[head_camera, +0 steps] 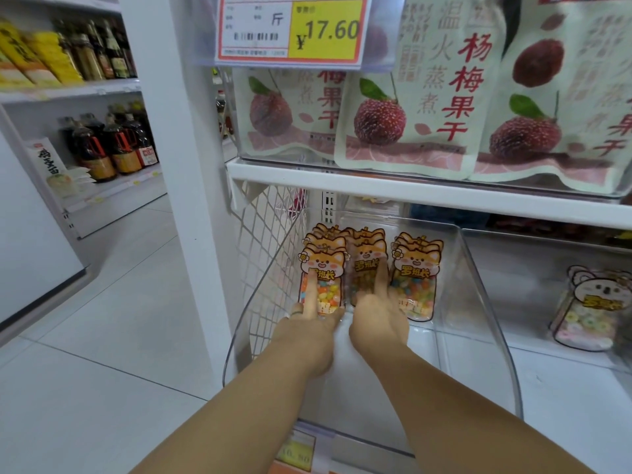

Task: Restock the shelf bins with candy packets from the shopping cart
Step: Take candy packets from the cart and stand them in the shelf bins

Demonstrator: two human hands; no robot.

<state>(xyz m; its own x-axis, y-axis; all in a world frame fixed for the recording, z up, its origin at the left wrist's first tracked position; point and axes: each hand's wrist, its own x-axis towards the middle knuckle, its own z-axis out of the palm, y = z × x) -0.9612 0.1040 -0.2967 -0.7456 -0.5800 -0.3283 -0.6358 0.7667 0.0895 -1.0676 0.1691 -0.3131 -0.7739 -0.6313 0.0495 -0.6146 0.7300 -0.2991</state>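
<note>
Shelf bin (pixel 473 289) holds three candy packet stacks (pixel 415 268); left hand (pixel 309 331) and right hand (pixel 378 319) press two with straight forefingers

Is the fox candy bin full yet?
Not full. Three rows of fox packets sit at the back of the clear bin; its front floor is bare.

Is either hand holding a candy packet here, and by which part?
Neither grips anything. The left hand rests a straight index finger on the front of the left packet, the right hand on the middle packet.
</note>
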